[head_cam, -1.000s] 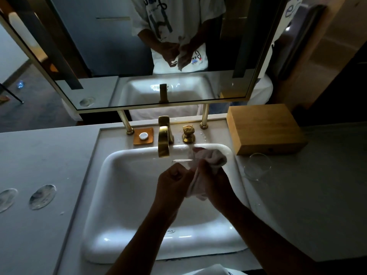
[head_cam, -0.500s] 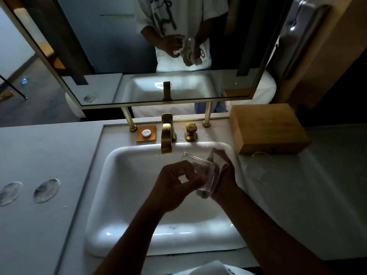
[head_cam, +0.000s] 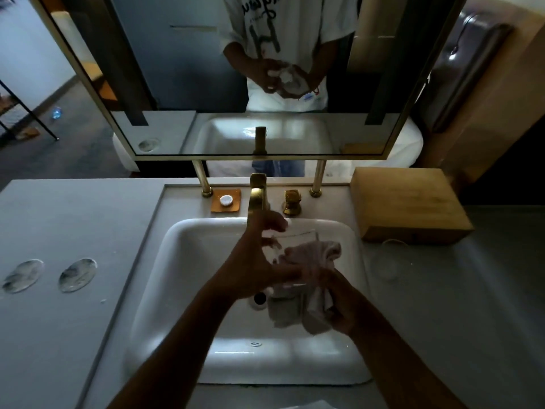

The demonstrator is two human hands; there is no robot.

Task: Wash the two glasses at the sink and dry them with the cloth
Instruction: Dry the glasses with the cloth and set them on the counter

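Over the white sink (head_cam: 182, 261), my left hand (head_cam: 259, 261) grips a clear glass (head_cam: 295, 240) by its side, rim tilted away from me. My right hand (head_cam: 339, 305) holds a pale pink cloth (head_cam: 312, 255) that is bunched into and around the glass, with a tail hanging below. A second clear glass (head_cam: 389, 261) stands on the grey counter to the right of the sink, in front of the wooden box; it is faint in the dim light.
A gold faucet (head_cam: 258, 196) and gold handle (head_cam: 292, 202) stand behind the sink, with a small orange soap dish (head_cam: 227, 200) at their left. A wooden box (head_cam: 410, 202) sits at the right. Two round coasters (head_cam: 78, 274) lie on the left counter. A mirror (head_cam: 236, 84) hangs above.
The glass has been turned in my hands, and the cloth now sits inside and over it. Both hands have shifted slightly right and nearer the faucet. The view has tilted down a little.
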